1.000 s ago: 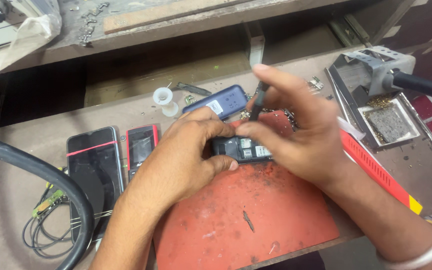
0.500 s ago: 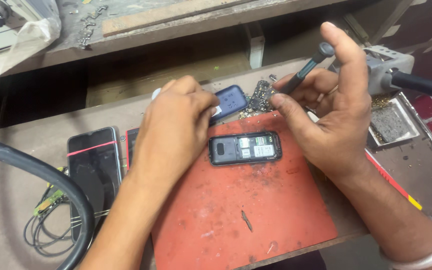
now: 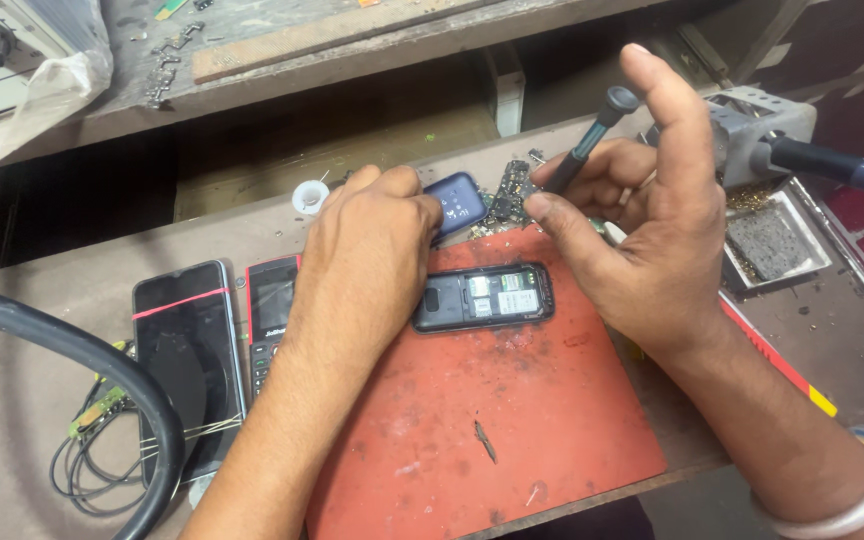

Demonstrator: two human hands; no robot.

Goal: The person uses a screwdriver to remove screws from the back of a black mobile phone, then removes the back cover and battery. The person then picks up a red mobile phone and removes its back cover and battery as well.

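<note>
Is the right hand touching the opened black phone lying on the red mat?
Apart. The head view shows the right hand raised with a screwdriver, red mat visible between it and the phone.

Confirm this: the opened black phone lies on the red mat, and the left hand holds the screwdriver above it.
Wrong on one point. The head view shows the right hand holding the screwdriver; the left hand reaches toward the blue phone cover. The opened black phone does lie on the red mat.

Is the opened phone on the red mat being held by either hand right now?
No, the opened phone lies free on the red mat, neither hand touching it.
</note>
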